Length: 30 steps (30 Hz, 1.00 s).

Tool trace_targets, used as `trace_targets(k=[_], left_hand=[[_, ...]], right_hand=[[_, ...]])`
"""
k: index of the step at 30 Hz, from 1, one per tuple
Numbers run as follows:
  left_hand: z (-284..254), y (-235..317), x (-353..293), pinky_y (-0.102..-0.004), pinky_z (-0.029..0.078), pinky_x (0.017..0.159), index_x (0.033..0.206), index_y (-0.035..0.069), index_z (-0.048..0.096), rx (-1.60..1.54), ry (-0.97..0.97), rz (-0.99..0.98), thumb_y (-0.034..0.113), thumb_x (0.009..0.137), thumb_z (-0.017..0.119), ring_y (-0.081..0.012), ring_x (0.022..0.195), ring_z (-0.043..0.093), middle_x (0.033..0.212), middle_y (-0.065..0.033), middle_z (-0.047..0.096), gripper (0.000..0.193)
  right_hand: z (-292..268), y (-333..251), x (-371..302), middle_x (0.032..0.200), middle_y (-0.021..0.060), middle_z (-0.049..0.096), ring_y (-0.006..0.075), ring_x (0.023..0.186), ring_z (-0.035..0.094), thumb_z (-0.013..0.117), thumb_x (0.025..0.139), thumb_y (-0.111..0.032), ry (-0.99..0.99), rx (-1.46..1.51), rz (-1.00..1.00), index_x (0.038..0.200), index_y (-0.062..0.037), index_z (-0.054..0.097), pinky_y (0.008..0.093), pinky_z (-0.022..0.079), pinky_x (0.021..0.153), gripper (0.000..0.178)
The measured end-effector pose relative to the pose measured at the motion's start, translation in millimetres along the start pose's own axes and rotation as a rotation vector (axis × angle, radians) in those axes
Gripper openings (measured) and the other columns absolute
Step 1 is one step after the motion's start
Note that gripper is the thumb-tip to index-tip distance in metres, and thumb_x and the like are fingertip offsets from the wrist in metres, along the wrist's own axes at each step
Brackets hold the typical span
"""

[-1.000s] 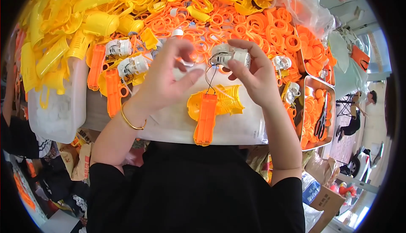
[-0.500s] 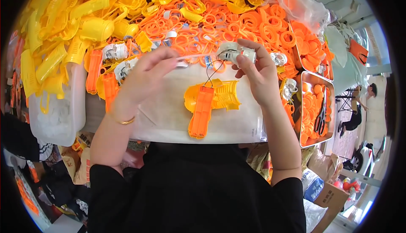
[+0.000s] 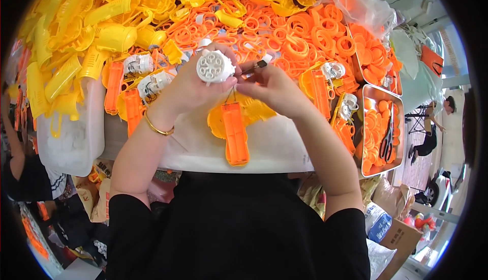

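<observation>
My left hand point(image 3: 195, 93) is closed round a white plastic cylinder point(image 3: 214, 67), its round face with several circular openings turned up. Beside it, my right hand point(image 3: 274, 87) has its fingers pinched together close to the cylinder's edge. A small dark piece with a white end point(image 3: 262, 63) sticks out at those fingertips, next to thin dark wires. What exactly the right fingers grip is partly hidden. Below the hands, an orange battery case point(image 3: 235, 136) lies on a yellow shell point(image 3: 258, 109). Wires run up from the case toward the hands.
Yellow shells point(image 3: 116, 36) are heaped at the left, orange rings point(image 3: 297, 48) at the back. Similar part-built units with orange cases point(image 3: 133, 108) lie on both sides. A metal tray point(image 3: 368, 170) at right holds orange discs and black-handled scissors point(image 3: 388, 145). A translucent bin point(image 3: 71, 148) stands left.
The white cylinder has passed from my right hand to my left and its round face now shows. A pale strip at my left hand is no longer seen. Both hands have come together.
</observation>
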<state>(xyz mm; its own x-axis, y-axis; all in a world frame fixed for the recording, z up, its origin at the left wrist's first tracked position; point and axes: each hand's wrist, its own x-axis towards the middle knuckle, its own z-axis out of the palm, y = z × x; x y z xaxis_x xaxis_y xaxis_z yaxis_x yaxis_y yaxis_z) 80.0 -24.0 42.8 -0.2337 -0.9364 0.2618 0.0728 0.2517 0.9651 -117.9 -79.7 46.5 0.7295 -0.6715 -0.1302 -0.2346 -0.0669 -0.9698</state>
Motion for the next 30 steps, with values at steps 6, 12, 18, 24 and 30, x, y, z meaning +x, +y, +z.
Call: trace_targets(k=[6,12,18,24,30], left_hand=[[-4,6,-14,-0.0264,0.046,0.083,0.109,0.006,0.052,-0.039,0.048,-0.115,0.004,0.081,0.069,-0.0095,0.092,0.056,0.095,0.0007,0.057,0.033],[1,9,-29,-0.026,0.045,0.078,0.108,0.006,0.054,0.18,0.058,-0.138,0.012,0.08,0.073,-0.0094,0.086,0.055,0.093,0.0004,0.056,0.034],[23,-2,-24,-0.0279,0.045,0.073,0.102,0.004,0.054,0.192,0.101,-0.113,0.023,0.081,0.072,-0.0116,0.082,0.056,0.088,-0.0038,0.06,0.033],[60,-21,-29,-0.0412,0.041,0.077,0.105,0.004,0.049,0.788,0.135,0.225,0.012,0.069,0.073,-0.0338,0.085,0.048,0.089,-0.0138,0.049,0.044],[65,-20,-34,-0.041,0.041,0.078,0.106,0.003,0.048,1.001,0.136,0.34,0.011,0.069,0.073,-0.0336,0.086,0.048,0.093,-0.0145,0.049,0.045]], right_hand=[[6,-11,-4,0.082,0.004,0.062,0.0095,0.069,0.059,0.062,0.089,-0.015,0.101,0.358,0.031,0.097,-0.002,0.06,0.0212,0.045,0.057,0.016],[-9,-6,-26,0.079,0.0032,0.062,0.0089,0.07,0.058,0.062,0.091,-0.018,-0.103,0.189,0.128,0.093,0.0001,0.062,0.0237,0.048,0.062,0.019],[-5,-7,-35,0.072,0.0003,0.064,0.0091,0.066,0.058,0.069,0.085,-0.021,-0.132,-0.038,0.051,0.092,-0.0038,0.068,0.0251,0.047,0.062,0.019],[4,-12,-47,0.074,0.0054,0.067,0.0131,0.071,0.065,0.065,0.084,-0.007,0.202,-0.674,0.294,0.092,0.0002,0.061,0.0264,0.051,0.066,0.011],[-12,20,-55,0.085,0.0102,0.062,0.0207,0.073,0.064,0.067,0.075,-0.001,0.211,-0.57,-0.031,0.096,-0.0024,0.061,0.0286,0.049,0.064,0.021]])
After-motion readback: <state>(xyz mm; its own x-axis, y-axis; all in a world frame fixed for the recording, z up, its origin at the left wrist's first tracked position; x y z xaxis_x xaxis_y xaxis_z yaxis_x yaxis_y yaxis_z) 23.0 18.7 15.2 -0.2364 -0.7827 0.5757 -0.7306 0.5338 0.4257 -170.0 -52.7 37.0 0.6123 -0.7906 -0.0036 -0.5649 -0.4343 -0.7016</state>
